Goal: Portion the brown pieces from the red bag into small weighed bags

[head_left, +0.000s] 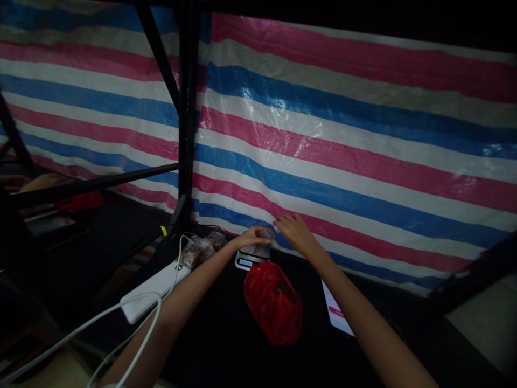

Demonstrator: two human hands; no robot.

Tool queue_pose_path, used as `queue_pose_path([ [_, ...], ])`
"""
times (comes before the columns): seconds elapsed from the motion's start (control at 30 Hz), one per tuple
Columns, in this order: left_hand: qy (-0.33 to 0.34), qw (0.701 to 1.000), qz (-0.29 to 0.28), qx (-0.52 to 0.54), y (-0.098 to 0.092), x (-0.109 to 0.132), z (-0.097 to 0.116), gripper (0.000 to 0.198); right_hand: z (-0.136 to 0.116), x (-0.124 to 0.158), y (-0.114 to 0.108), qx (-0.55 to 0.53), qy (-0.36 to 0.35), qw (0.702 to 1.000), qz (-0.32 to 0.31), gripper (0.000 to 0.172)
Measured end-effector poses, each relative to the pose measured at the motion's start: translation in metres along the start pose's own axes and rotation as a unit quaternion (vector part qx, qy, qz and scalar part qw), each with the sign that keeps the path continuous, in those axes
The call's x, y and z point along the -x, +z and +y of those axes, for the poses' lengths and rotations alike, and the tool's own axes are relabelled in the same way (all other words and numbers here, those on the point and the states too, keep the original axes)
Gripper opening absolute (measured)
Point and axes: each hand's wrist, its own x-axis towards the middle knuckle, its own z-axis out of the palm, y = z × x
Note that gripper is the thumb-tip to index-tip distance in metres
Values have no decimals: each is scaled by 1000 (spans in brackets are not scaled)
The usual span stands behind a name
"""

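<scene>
Over a small digital scale [244, 263] with a lit display, my left hand [251, 237] has its fingers closed on a small clear plastic bag [268, 234]. My right hand [294, 230] pinches the same bag from the right, at its edge. What the bag contains is too dim to make out. Just in front of the scale lies a red bag [273, 307], its mouth gathered loosely, with something brownish showing at the opening. My fingertips are partly hidden by the dark light and the bag's glare.
Clear bags of brown pieces [197, 251] lie left of the scale, beside a white power strip [155, 291] with a looping white cable [158, 312]. A lit phone [336, 312] is under my right forearm. Striped sheeting [323, 145] and a black metal post [188, 118] stand behind. Another person's hand [46, 182] shows far left.
</scene>
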Motion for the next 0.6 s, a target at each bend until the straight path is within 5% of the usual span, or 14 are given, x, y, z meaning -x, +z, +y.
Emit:
queue_pose_path([
  [0.2, -55, 979, 55, -187, -21, -4, -11, 44, -9, 64, 14, -160, 105, 981, -33, 27],
  [0.37, -17, 975, 73, -210, -4, 5, -11, 81, -43, 122, 46, -183, 153, 965, -107, 22],
  [0.47, 61, 978, 8, -200, 25, 17, -5, 62, -63, 137, 56, -144, 186, 965, -116, 21],
  [0.6, 42, 973, -139, -178, 60, 33, -3, 43, -83, 136, 57, -63, 187, 974, -112, 19],
])
